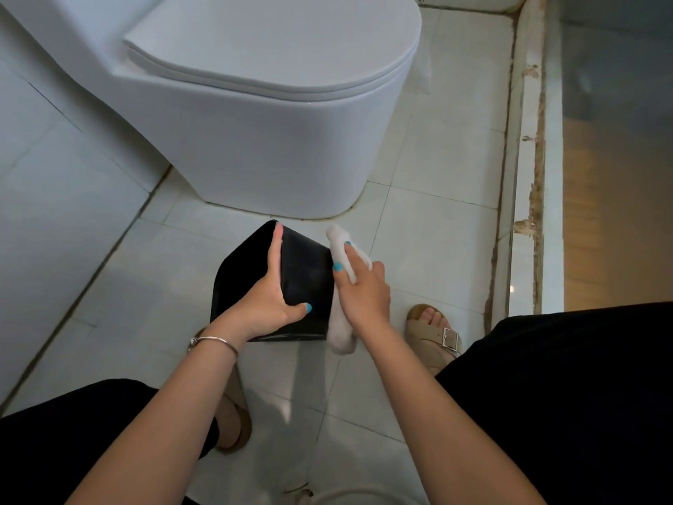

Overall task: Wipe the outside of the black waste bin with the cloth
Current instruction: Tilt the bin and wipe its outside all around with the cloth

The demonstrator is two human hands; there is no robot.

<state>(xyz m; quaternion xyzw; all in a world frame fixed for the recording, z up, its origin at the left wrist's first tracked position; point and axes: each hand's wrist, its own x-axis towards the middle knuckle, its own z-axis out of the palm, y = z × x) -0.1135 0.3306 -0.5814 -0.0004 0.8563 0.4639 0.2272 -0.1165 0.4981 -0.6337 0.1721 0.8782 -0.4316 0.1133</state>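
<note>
The black waste bin (306, 271) lies tipped on the tiled floor in front of the toilet, its glossy side facing up. My left hand (269, 304) grips it, fingers over the left edge and thumb on the upper face. My right hand (364, 286) presses a white cloth (340, 249) flat against the bin's right side, fingers straight along it. The cloth's lower end (342, 337) hangs past the bin's near corner.
A white toilet (273, 122) stands just behind the bin. A tiled wall runs along the left, and a worn raised curb (528, 176) along the right. My sandalled feet (433, 337) flank the bin on the pale floor tiles (429, 220).
</note>
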